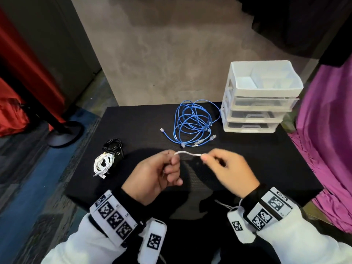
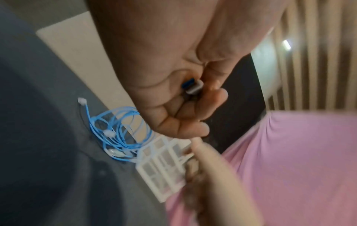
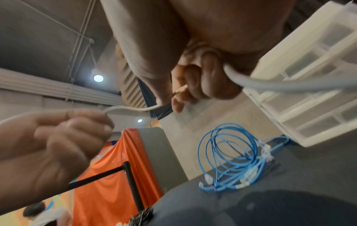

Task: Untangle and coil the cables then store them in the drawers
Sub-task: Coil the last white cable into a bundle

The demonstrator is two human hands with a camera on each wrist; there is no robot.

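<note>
A white cable [image 1: 187,153] spans between my two hands above the black table [image 1: 144,121]. My left hand [image 1: 172,163] grips one end; in the left wrist view its curled fingers hold the white USB plug [image 2: 193,87] with a blue insert. My right hand [image 1: 206,158] pinches the cable further along, and the rest of the white cable [image 3: 270,85] runs out through its curled fingers. A tangle of blue network cables [image 1: 194,123] lies at the back of the table. A white cable bundle [image 1: 103,163] and a black cable bundle [image 1: 113,145] lie at the left.
A white plastic drawer unit [image 1: 257,103] with three shut drawers and an open top tray stands at the back right. Purple cloth [image 1: 327,130] hangs right of the table. A black stanchion base [image 1: 64,134] and red cloth [image 1: 17,92] stand at the left on the floor.
</note>
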